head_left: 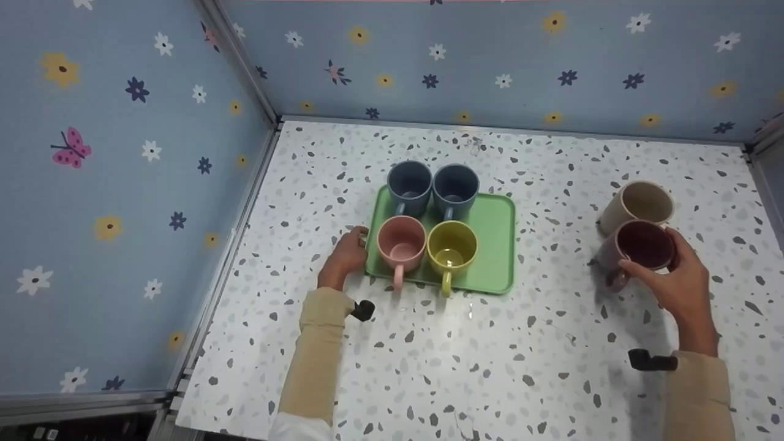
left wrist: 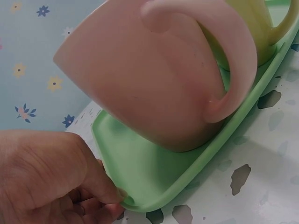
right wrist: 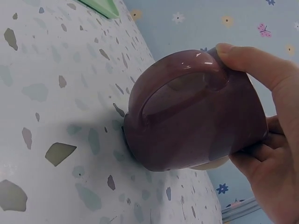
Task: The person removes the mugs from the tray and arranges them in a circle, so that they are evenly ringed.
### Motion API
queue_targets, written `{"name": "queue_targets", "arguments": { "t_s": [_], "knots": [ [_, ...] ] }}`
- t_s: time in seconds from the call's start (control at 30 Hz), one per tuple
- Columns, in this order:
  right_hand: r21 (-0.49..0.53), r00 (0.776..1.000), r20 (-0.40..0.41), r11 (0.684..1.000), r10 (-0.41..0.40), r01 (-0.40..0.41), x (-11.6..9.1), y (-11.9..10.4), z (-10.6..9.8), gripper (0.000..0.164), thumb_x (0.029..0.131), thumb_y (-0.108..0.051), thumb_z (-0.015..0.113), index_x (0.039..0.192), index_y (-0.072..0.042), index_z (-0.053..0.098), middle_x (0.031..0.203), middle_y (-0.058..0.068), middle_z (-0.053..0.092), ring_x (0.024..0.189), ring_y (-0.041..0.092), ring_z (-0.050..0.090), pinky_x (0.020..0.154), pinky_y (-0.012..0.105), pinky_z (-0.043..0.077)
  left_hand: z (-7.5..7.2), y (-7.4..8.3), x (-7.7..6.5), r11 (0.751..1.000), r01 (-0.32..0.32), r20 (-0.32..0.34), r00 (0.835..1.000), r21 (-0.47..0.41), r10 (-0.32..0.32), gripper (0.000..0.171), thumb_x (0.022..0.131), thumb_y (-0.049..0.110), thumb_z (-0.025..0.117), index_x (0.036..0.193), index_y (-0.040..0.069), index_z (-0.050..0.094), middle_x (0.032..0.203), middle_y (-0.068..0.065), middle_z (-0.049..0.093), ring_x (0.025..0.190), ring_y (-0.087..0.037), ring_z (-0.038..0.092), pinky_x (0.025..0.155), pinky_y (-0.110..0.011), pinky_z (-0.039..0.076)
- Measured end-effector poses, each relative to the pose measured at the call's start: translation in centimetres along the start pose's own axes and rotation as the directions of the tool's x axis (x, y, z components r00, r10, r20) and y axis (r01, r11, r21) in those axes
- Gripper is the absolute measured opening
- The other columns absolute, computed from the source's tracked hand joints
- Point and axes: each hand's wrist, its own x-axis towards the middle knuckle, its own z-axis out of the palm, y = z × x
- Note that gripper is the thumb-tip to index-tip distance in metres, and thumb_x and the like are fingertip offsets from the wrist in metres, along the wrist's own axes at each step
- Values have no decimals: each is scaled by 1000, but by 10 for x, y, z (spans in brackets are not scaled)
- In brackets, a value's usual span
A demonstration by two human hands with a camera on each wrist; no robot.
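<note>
A green tray [head_left: 496,239] lies mid-table and carries two blue mugs [head_left: 409,185] [head_left: 456,187], a pink mug [head_left: 401,242] and a yellow mug [head_left: 452,247]. My left hand [head_left: 346,254] pinches the tray's left front corner [left wrist: 140,196], thumb on the rim, right beside the pink mug [left wrist: 149,84]. On the right, my right hand [head_left: 677,275] grips a maroon mug [head_left: 640,246] by its rim; in the right wrist view the maroon mug [right wrist: 191,116] is tilted, its base edge on the table. A beige mug [head_left: 637,205] stands just behind it.
Blue flowered walls [head_left: 122,184] close the terrazzo table [head_left: 490,355] on the left and at the back. A metal frame rail [head_left: 765,171] runs along the right edge. The tray's right third holds no mug.
</note>
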Motion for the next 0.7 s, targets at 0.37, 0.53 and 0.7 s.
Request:
{"name": "queue_targets", "arguments": {
  "t_s": [0.37, 0.53, 0.7],
  "knots": [
    [-3, 998, -17, 999, 54, -54, -5, 6, -5, 86, 74, -33, 81, 147, -26, 37, 146, 6, 43, 132, 20, 43, 106, 29, 37, 0, 0, 1, 999, 21, 10, 1000, 26, -21, 56, 83, -1, 40, 139, 1, 41, 119, -21, 55, 109, -31, 52, 98, -45, 40],
    [36, 996, -35, 996, 81, -79, -7, 10, -6, 83, 72, -30, 83, 144, -26, 41, 144, 4, 46, 130, 16, 45, 104, 24, 38, 0, 1, 1, 999, 18, 7, 1000, 30, -19, 56, 83, -1, 41, 139, 1, 41, 120, -22, 55, 110, -32, 52, 99, -45, 40],
    [56, 994, -32, 993, 104, -103, -8, 13, -11, 88, 74, -28, 82, 148, -24, 34, 150, 6, 40, 136, 18, 40, 108, 26, 35, 1, 1, 1, 999, 10, 0, 1000, 33, -10, 56, 82, -3, 40, 138, 0, 42, 118, -22, 55, 108, -32, 52, 97, -45, 41]
  ]
}}
